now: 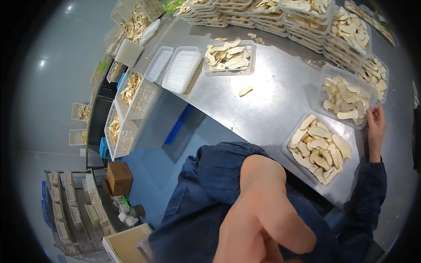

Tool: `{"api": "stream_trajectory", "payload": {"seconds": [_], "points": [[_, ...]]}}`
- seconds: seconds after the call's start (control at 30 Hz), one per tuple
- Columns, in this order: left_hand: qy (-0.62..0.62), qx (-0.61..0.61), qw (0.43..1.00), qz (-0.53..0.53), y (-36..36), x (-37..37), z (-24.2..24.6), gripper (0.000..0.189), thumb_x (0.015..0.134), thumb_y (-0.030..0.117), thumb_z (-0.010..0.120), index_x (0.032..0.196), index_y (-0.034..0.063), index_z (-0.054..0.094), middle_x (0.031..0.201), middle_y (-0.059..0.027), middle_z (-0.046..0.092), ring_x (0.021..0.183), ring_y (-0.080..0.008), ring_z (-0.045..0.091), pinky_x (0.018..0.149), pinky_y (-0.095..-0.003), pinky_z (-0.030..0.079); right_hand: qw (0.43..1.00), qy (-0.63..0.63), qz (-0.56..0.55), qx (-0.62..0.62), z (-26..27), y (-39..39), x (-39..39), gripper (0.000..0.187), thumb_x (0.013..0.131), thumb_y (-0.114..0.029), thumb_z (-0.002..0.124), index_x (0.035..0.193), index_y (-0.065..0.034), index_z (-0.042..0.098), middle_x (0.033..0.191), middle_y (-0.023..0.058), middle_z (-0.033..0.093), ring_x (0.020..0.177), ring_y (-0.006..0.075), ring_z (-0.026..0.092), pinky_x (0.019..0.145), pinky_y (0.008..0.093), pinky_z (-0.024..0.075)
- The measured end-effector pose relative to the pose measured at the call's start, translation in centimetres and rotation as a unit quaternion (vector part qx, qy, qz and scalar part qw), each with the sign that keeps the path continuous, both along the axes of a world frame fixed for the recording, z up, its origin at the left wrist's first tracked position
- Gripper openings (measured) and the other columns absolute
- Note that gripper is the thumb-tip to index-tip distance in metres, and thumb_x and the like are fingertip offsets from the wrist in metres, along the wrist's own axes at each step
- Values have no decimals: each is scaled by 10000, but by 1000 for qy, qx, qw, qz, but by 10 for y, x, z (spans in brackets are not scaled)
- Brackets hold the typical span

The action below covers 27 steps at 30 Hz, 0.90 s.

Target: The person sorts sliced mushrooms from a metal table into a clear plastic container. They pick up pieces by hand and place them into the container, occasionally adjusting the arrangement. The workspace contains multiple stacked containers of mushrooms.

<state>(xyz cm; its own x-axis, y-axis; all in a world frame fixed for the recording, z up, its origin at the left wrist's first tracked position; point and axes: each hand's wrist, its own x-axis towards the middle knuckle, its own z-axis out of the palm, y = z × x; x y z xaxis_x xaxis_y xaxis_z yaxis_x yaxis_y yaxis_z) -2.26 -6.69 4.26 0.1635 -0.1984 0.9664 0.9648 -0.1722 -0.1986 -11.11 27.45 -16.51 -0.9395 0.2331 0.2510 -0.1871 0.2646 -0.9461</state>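
Close to the camera, my left hand (263, 217) is raised with its back showing; its fingers are curled and partly cut off by the lower edge, so what they hold is hidden. At the right, my right hand (376, 123) pinches the lower right corner of a clear plastic tray of sliced mushrooms (345, 97). Nearer to me on the metal table (276, 108) lies another filled tray (317, 148). Farther back is a smaller-looking filled tray (228, 56). One loose slice (245, 91) lies on the metal.
Tall stacks of filled trays (306, 26) line the far side. Empty plastic trays (181, 69) sit at the table's left end. White baskets of slices (131, 95), a cardboard box (120, 178) and a shelf rack (77, 210) stand to the left.
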Motion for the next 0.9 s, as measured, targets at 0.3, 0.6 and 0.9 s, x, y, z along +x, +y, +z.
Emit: {"api": "stream_trajectory", "payload": {"seconds": [0.3,0.6,0.9], "points": [[-27,-83,991,-101,-1,8,-11,109,850,-17,557,802,77,584,876,-23,565,793,-153,577,728,-334,523,993,75,-64,64,7,-7,6,77,955,-65,590,988,-12,545,808,-22,540,734,34,499,669,183,415],[-172,-326,929,-1,-29,-31,-11,176,753,3,751,835,63,608,896,-64,606,782,-192,585,756,-325,516,947,201,-171,186,8,6,16,132,944,0,592,1068,33,622,939,91,685,845,119,630,793,257,513],[-489,-352,786,142,-35,-84,-67,638,817,151,729,1381,47,449,1065,-137,562,956,-264,561,780,-339,477,972,197,-46,119,59,-61,35,132,967,6,539,1084,56,574,1008,148,676,896,176,657,838,280,504]]}}
